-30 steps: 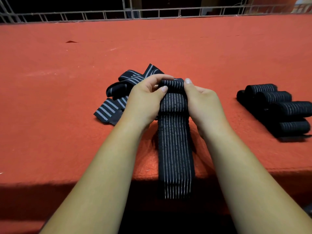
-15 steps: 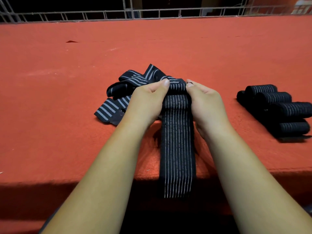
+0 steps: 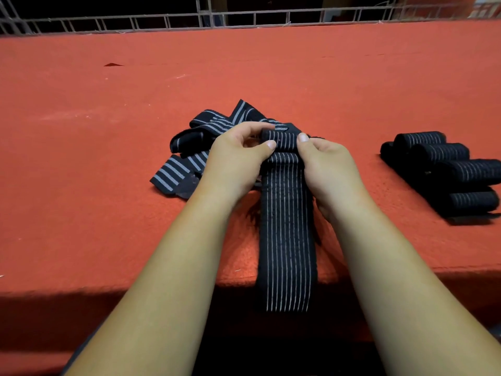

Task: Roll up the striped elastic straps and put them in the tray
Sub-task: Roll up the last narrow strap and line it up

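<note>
Loose straps left, rolled straps right.

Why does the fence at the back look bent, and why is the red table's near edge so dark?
Head view: the wide-angle lens likely bows the railing; head view: a shadow band darkens the near edge of the red table, where the strap hangs over; head view: left hand and right hand look sharp, the rolled straps nearly black.

Strap laid on the table, near end hung over its front edge, loose straps piled behind-left, rolled straps grouped well apart right
</note>
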